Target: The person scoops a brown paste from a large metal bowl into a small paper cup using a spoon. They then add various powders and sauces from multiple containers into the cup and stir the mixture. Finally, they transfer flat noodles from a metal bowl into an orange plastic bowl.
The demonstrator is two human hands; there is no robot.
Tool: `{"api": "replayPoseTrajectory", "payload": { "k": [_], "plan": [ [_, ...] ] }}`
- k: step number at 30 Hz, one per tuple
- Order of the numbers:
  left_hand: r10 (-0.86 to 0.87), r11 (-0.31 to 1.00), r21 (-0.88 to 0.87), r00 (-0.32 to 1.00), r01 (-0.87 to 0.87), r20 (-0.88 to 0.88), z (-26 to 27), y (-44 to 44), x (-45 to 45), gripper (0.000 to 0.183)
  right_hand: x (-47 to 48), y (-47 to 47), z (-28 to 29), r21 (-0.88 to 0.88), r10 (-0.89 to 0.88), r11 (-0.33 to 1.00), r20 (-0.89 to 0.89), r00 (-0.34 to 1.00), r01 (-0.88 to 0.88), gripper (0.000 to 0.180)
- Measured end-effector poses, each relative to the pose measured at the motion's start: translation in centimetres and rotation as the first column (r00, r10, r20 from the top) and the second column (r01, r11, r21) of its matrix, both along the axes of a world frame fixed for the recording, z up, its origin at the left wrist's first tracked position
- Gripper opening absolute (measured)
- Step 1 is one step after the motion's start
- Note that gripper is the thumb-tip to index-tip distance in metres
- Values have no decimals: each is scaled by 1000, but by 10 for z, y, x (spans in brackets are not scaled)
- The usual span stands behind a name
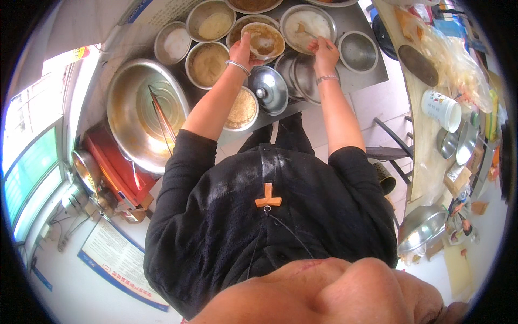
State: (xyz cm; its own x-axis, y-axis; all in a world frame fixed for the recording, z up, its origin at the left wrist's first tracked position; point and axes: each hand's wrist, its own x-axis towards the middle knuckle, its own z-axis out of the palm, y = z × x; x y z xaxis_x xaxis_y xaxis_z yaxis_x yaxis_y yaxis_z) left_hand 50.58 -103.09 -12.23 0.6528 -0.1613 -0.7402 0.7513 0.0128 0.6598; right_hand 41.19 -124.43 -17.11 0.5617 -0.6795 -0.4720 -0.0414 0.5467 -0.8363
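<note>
In the head view my left hand grips the rim of a small bowl that holds brown powder with a white patch on it. This bowl is tilted over a larger bowl of brown stuff. My right hand has hold of the handle of a spoon, whose brown-coated end is over white powder in a metal bowl. Around them stand a bowl of tan powder, one of pale yellow powder, one of white powder and one of coarse crumbs.
Metal lids lie near the table's front edge. An empty metal bowl stands at the right. A large steel basin with tongs sits at the left. Along the right, a counter carries a paper cup and plastic bags.
</note>
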Motion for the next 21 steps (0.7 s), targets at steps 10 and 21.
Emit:
{"api": "replayPoseTrajectory", "payload": {
  "k": [10, 21],
  "plan": [
    [116, 992, -46, 993, -117, -26, -1, -21, -5, 46, -43, 3, 59, 165, 46, 983, 181, 982, -77, 15],
    [101, 984, -147, 995, -97, 19, 21, -7, -39, 52, -59, -2, 74, 147, 291, 940, 122, 949, -307, 19]
  ]
}}
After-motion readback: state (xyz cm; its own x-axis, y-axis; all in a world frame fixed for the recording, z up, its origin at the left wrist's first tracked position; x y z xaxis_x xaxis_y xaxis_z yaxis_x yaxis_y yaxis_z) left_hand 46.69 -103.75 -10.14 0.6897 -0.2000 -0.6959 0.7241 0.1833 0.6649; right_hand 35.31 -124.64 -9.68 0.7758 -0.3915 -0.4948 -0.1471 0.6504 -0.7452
